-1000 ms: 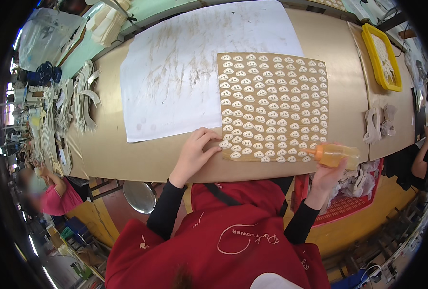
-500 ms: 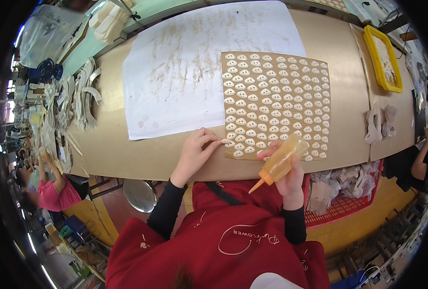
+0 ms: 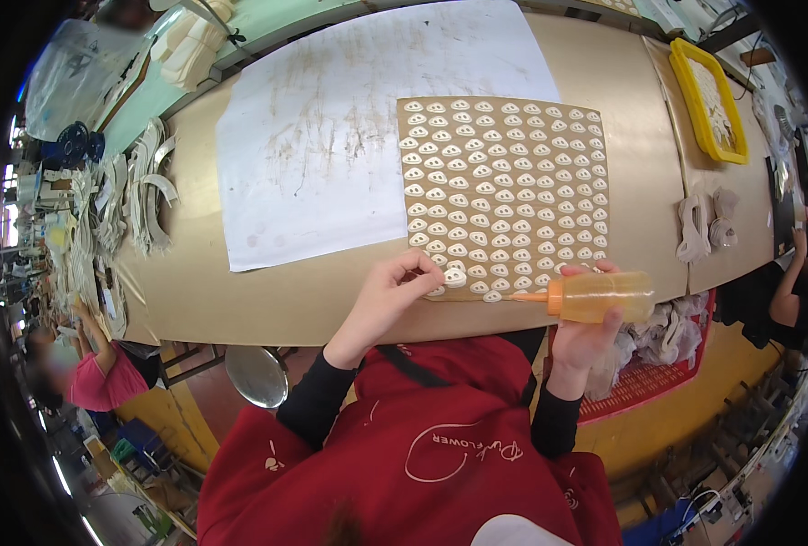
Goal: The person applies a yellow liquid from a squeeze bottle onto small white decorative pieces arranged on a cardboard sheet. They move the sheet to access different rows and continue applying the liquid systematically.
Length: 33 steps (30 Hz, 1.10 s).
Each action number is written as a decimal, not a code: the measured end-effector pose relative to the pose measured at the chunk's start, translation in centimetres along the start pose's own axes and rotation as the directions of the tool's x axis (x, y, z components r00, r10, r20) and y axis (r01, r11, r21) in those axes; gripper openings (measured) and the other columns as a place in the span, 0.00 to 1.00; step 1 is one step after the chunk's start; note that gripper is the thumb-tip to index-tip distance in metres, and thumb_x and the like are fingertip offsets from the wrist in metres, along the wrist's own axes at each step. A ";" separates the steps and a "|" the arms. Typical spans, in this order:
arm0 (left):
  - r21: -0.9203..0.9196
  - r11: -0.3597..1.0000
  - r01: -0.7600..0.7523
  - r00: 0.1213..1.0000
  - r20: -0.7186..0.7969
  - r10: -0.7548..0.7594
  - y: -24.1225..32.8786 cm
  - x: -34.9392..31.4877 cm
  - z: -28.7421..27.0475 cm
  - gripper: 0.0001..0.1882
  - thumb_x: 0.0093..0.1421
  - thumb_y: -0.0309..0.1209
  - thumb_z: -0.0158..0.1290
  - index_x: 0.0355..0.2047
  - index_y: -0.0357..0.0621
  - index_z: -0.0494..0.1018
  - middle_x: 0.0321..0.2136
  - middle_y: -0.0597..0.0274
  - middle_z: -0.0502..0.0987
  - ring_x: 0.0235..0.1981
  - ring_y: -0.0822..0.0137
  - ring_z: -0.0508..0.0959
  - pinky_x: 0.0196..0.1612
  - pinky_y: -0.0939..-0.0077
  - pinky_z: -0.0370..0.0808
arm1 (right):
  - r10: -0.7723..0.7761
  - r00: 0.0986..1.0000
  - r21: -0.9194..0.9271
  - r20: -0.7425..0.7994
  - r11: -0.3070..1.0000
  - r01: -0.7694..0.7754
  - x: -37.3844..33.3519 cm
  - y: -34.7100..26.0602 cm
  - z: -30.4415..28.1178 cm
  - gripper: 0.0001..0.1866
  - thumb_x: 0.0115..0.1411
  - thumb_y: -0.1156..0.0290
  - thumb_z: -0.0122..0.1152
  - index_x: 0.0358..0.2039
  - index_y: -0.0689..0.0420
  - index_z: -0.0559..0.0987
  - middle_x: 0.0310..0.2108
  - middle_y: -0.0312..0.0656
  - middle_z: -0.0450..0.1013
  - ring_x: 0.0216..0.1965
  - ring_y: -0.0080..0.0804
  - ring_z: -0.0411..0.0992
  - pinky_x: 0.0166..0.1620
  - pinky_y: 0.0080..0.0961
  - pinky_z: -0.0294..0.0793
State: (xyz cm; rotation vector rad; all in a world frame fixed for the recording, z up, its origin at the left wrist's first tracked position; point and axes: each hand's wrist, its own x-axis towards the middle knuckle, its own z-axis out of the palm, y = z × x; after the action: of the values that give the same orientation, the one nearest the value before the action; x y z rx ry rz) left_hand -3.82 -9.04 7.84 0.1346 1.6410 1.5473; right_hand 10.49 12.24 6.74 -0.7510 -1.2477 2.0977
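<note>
A brown sheet (image 3: 411, 192) lies on the table, covered with rows of small white rounded pieces, each with two dark holes. At its near left corner, my left hand (image 3: 388, 296) is closed, with thumb and forefinger pinching one white two-holed piece (image 3: 456, 277) just over the sheet. My right hand (image 3: 583, 344) grips a translucent squeeze bottle (image 3: 609, 296) of amber liquid, tipped on its side. The bottle's orange nozzle points left, its tip near a white piece at the sheet's near edge. Whether liquid is coming out cannot be seen.
A large stained white paper (image 3: 331, 164) lies partly under the sheet. Pale strips (image 3: 154, 187) are piled at left. At right are a yellow tray (image 3: 741, 146) of white bits and pale rolled pieces (image 3: 695, 227). A red basket (image 3: 636, 387) stands below the table edge; people work at both sides.
The bottle has swung from nozzle down toward me to nearly level, nozzle pointing left over the sheet's near edge. My left hand has moved slightly right and nearer with the pinched piece.
</note>
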 end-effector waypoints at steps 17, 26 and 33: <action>0.251 0.932 0.261 0.964 -0.110 -0.240 -3.3 -1.0 -3.2 0.11 0.61 0.33 0.55 0.33 0.36 0.78 0.21 0.73 0.72 0.21 0.85 0.65 0.22 0.88 0.59 | 0.003 1.000 0.017 -0.007 1.000 -0.003 -0.2 0.4 -0.7 0.36 0.57 0.42 0.58 0.53 0.58 0.64 0.38 0.57 0.75 0.26 0.25 0.72 0.20 0.15 0.64; 0.306 0.948 0.085 0.989 -0.141 -0.043 -5.0 -1.2 0.5 0.11 0.59 0.33 0.57 0.31 0.35 0.80 0.16 0.70 0.74 0.18 0.82 0.68 0.22 0.81 0.63 | 0.008 1.000 0.017 -0.015 1.000 -0.007 -0.3 0.4 -0.4 0.36 0.56 0.42 0.59 0.53 0.58 0.64 0.39 0.57 0.75 0.27 0.26 0.72 0.20 0.15 0.64; 0.595 0.802 0.042 0.956 -0.258 0.141 -5.8 -1.0 3.6 0.09 0.57 0.32 0.58 0.26 0.38 0.79 0.11 0.67 0.68 0.13 0.78 0.65 0.18 0.78 0.60 | 0.012 0.999 0.019 -0.045 1.000 -0.011 -0.7 0.4 -1.0 0.36 0.57 0.43 0.58 0.52 0.60 0.64 0.39 0.57 0.75 0.26 0.26 0.72 0.20 0.16 0.64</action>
State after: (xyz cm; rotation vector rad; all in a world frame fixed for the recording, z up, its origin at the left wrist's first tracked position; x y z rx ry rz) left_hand 1.74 -8.21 3.82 0.2992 2.3459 1.0624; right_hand 11.62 12.17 6.04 -0.7943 -1.2012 2.0873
